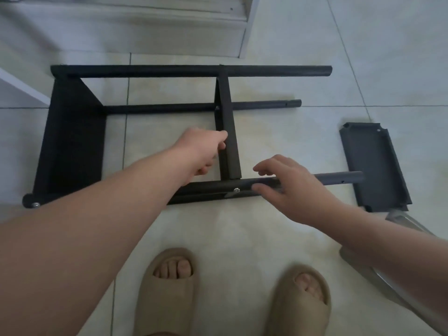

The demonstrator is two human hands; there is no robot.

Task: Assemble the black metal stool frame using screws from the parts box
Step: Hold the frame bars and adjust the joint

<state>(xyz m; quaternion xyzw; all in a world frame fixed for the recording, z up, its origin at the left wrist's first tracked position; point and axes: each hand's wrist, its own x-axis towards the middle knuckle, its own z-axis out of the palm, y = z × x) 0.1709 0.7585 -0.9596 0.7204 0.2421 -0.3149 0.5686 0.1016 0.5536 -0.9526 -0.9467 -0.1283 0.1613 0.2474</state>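
The black metal stool frame (72, 132) lies on its side on the tiled floor, its legs pointing right. My left hand (201, 151) grips the upright crossbar (229, 117) that joins the near and far legs. My right hand (288, 187) rests on the near leg tube (339, 178), thumb under it and fingers spread above. A silver screw head (236, 190) shows on that leg just left of my right hand. Another screw (36, 204) sits at the frame's near left corner. A loose black panel (373, 166) lies flat to the right. The parts box is not in view.
White furniture (150, 25) stands at the back and a white board edge (19, 86) at the left. My two feet in tan slippers (169, 287) are near the bottom. A clear plastic bag (363, 260) lies at the right under my forearm.
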